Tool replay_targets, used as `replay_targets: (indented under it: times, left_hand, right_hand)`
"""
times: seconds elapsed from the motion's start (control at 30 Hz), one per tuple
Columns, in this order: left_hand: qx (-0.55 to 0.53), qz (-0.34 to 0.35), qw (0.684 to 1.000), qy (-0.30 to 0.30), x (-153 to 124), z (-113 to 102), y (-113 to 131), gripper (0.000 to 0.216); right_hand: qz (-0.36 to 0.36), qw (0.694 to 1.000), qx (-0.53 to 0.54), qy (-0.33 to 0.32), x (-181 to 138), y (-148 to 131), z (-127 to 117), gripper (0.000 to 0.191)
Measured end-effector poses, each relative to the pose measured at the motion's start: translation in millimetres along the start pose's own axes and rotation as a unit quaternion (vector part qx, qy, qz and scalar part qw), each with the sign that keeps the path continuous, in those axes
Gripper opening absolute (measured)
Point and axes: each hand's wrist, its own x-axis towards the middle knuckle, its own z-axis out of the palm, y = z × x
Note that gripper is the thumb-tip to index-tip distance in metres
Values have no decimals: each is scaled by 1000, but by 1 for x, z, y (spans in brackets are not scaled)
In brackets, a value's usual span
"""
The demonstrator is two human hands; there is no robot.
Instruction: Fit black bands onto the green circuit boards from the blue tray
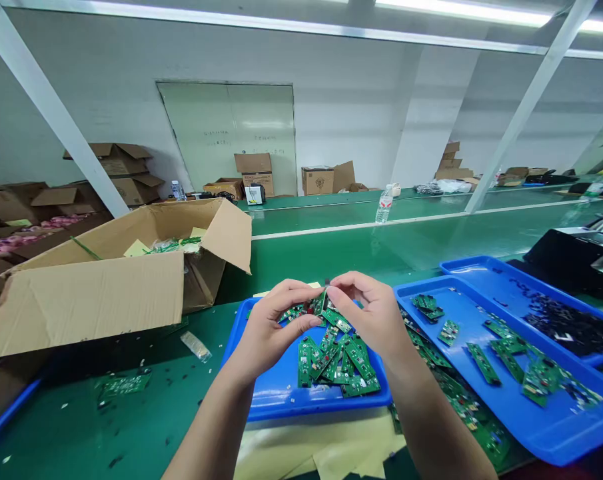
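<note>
Above a blue tray point(271, 397), my two hands meet around a small green circuit board point(319, 304). My left hand point(276, 327) is closed, with thumb and index finger on the board's left side. The fingertips of my right hand point(368, 310) pinch together at its upper end, by a small dark part point(327, 283) that is too small to name. Beneath them, a loose pile of green circuit boards point(338, 363) lies in the tray. My fingers partly hide the held board.
Right of me, another blue tray point(464, 347) holds scattered boards, and a farther tray point(474, 265) holds small black parts point(566, 320). At left stands an open cardboard box point(96, 293). A plastic bottle point(384, 204) stands across the green bench point(306, 253). Yellow paper point(301, 443) lies in front.
</note>
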Motion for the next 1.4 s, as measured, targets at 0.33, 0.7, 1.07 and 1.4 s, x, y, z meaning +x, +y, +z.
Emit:
replay_targets:
  times: [0.33, 0.7, 1.07, 1.4]
  left_hand:
    - [16, -36, 999, -14, 3, 4, -6, 25]
    - [132, 71, 985, 82, 3, -3, -12, 24]
    - [278, 200, 933, 112, 1, -2, -15, 29]
    - [127, 107, 981, 100, 3, 1, -20, 27]
  right_hand:
    - [-65, 997, -38, -23, 0, 0, -5, 7]
    - [-27, 986, 93, -135, 3, 4, -24, 24]
    - [168, 957, 190, -143, 4, 0, -4, 24]
    - [227, 902, 313, -194, 11, 12, 7, 35]
